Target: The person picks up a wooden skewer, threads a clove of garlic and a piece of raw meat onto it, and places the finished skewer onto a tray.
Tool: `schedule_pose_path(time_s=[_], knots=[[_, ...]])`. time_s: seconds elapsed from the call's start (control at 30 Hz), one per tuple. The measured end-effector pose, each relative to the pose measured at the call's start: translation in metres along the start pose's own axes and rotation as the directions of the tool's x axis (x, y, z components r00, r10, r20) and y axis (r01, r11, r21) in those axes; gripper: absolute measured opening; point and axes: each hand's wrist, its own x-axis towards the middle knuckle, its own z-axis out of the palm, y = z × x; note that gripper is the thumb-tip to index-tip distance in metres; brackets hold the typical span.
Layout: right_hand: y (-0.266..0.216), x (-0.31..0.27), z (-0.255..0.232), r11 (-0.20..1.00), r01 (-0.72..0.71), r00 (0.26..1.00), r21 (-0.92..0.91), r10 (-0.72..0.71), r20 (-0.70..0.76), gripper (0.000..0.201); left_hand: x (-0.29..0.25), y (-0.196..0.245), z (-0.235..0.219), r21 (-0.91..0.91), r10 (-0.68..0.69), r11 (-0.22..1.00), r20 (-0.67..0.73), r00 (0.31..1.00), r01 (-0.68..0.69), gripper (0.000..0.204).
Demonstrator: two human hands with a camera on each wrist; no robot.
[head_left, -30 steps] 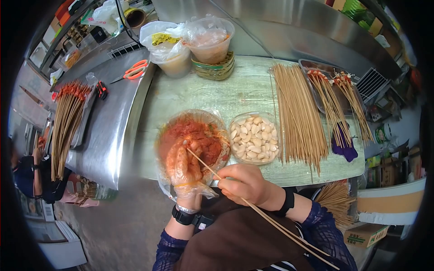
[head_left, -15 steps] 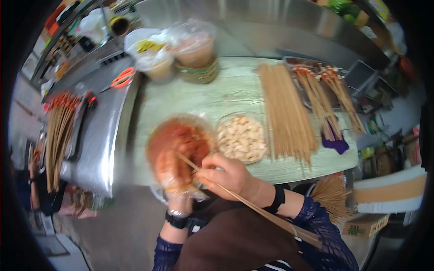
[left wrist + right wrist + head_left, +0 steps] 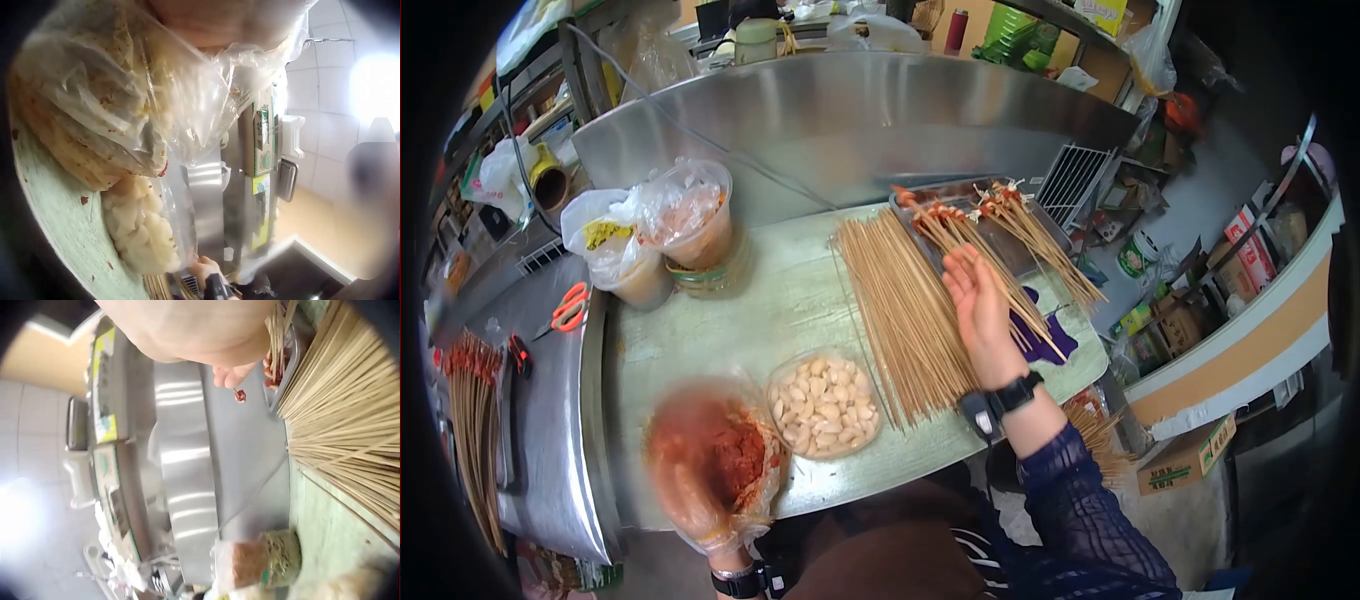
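Observation:
My left hand (image 3: 685, 485), in a clear plastic glove, is in the bowl (image 3: 778, 478) of red minced meat (image 3: 735, 455); its fingers are blurred in the head view. The left wrist view shows the glove's loose plastic (image 3: 200, 100) beside the bowl. Over at the metal tray (image 3: 1045, 232), my bare right hand (image 3: 985, 320) has its fingers stretched out and palm showing. A meat-tipped skewer (image 3: 240, 395) pokes out just past its fingertips; I cannot tell whether the hand holds it. Other tipped skewers (image 3: 1000, 270) lie in the tray alongside.
Peeled garlic cloves (image 3: 825, 405) fill a clear tub between the bowl and a wide spread of bare skewers (image 3: 900, 320). Lidless-looking tubs in plastic bags (image 3: 685, 215) stand at the back left. Orange scissors (image 3: 570, 308) lie on the steel counter. A purple cloth (image 3: 1055, 342) sits beneath skewer ends.
My right hand has left the bowl, where it held thin sticks, and moved right to the tray. The head view has swung right. My left hand stays at the bowl.

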Motion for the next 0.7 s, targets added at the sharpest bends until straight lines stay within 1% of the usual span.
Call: schedule_pose_path(time_s=[0.03, 0.1, 0.17, 0.2, 0.27, 0.33, 0.37, 0.4, 0.43, 0.47, 0.5, 0.53, 0.57, 0.6, 0.7], knots=[[0.005, 0.025, -0.009, 1.000, -0.005, 0.997, 0.030, 0.008, -0.076, 0.037, 0.001, 0.003, 0.004, 0.006, 0.007, 1.000, -0.009, 1.000, -0.007, 0.031], [0.019, 0.067, -0.022, 0.995, -0.016, 0.973, 0.094, 0.037, -0.228, 0.039, 0.000, 0.007, 0.006, -0.051, -0.010, 0.999, -0.011, 1.000, 0.009, 0.031], [0.029, 0.091, -0.034, 0.991, -0.036, 0.957, 0.129, 0.071, -0.280, 0.039, 0.002, 0.012, 0.012, -0.100, -0.028, 0.995, 0.001, 1.000, 0.028, 0.031], [0.029, 0.091, -0.036, 0.988, -0.049, 0.946, 0.145, 0.093, -0.311, 0.040, 0.001, 0.015, 0.013, -0.117, -0.041, 0.992, 0.010, 0.999, 0.042, 0.032], [0.035, 0.086, -0.041, 0.981, -0.179, 0.975, -0.073, 0.167, -0.148, 0.031, -0.001, 0.017, 0.013, -0.127, -0.050, 0.991, 0.008, 0.999, 0.050, 0.031], [0.033, 0.071, -0.036, 0.916, -0.258, 0.962, -0.306, 0.274, 0.007, 0.023, -0.002, 0.016, 0.013, -0.125, -0.038, 0.991, -0.007, 0.999, 0.037, 0.031], [0.043, 0.057, -0.026, 0.864, -0.222, 0.971, -0.451, 0.238, -0.023, 0.017, -0.003, 0.016, 0.015, -0.087, -0.034, 0.996, -0.023, 0.999, 0.032, 0.031], [0.050, 0.049, -0.023, 0.641, -0.017, 0.992, -0.768, 0.109, 0.069, 0.018, -0.003, 0.017, 0.017, -0.047, -0.029, 0.999, -0.036, 0.999, 0.027, 0.030], [0.056, 0.040, -0.019, 0.293, 0.189, 0.978, -0.937, 0.026, 0.205, 0.020, -0.004, 0.017, 0.016, -0.008, -0.022, 1.000, -0.050, 0.999, 0.021, 0.030], [0.059, 0.034, -0.017, -0.111, 0.358, 0.933, -0.927, 0.002, 0.360, 0.022, -0.004, 0.016, 0.015, -0.039, -0.042, 0.998, -0.047, 0.998, 0.040, 0.029], [0.065, 0.031, -0.016, -0.266, 0.352, 0.936, -0.898, 0.081, 0.343, 0.025, -0.004, 0.013, 0.014, -0.070, -0.059, 0.996, -0.047, 0.997, 0.056, 0.029], [0.067, 0.031, -0.015, -0.260, 0.325, 0.946, -0.909, 0.097, 0.310, 0.024, -0.004, 0.013, 0.013, -0.101, -0.076, 0.992, -0.050, 0.996, 0.071, 0.028], [0.068, 0.032, -0.014, -0.256, 0.300, 0.953, -0.919, 0.114, 0.279, 0.023, -0.005, 0.013, 0.013, -0.101, -0.060, 0.993, -0.054, 0.997, 0.054, 0.027], [0.069, 0.032, -0.014, -0.253, 0.275, 0.959, -0.927, 0.134, 0.248, 0.022, -0.005, 0.014, 0.013, -0.070, -0.031, 0.997, -0.047, 0.998, 0.028, 0.027], [0.064, 0.037, -0.015, -0.251, 0.275, 0.960, -0.928, 0.127, 0.250, 0.024, -0.002, 0.022, 0.015, 0.023, 0.035, 0.999, -0.014, 0.999, -0.034, 0.026]])
